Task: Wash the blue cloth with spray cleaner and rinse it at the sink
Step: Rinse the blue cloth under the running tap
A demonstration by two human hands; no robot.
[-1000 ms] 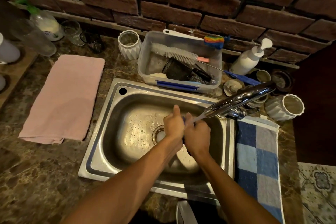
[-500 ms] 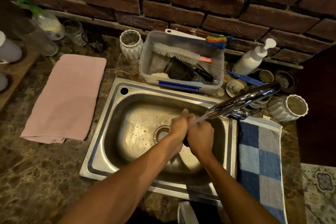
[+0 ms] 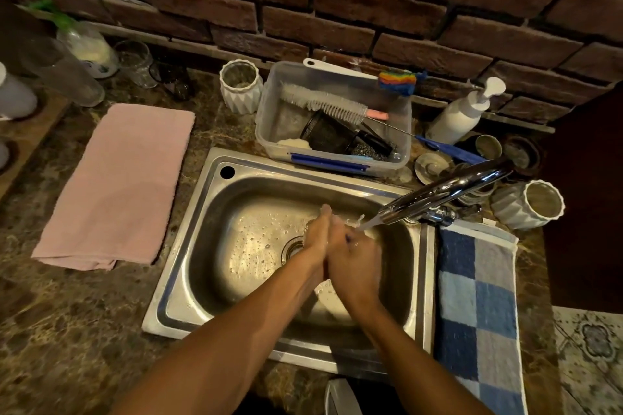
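Bottles and glasses crowd the far left corner of the marble bench (image 3: 77, 330), among them a spray bottle (image 3: 86, 44) with a green top standing against the brick wall. Just in front of them a pink towel (image 3: 118, 185) lies flat on the bench, beside the left rim of the steel sink (image 3: 202, 246). Behind the sink sits a clear plastic tub (image 3: 337, 118) holding brushes, with a white ribbed cup (image 3: 241, 86) at its left side.

Over the basin, near the drain, the two hands meet palm to palm under the water stream from the faucet (image 3: 448, 187). The left hand (image 3: 317, 236) has its fingers stretched forward, pressed against the right hand (image 3: 354, 256), whose fingers curl around something. Only a sliver of the blue cloth (image 3: 347, 238) shows between them, so the right grip looks closed on it; the left grip presses it with straight fingers.

Right of the faucet stand a white pump bottle (image 3: 462, 114) and a second ribbed cup (image 3: 529, 204). A blue checked towel (image 3: 478, 307) lies along the sink's right rim, hanging over the front edge of the bench.
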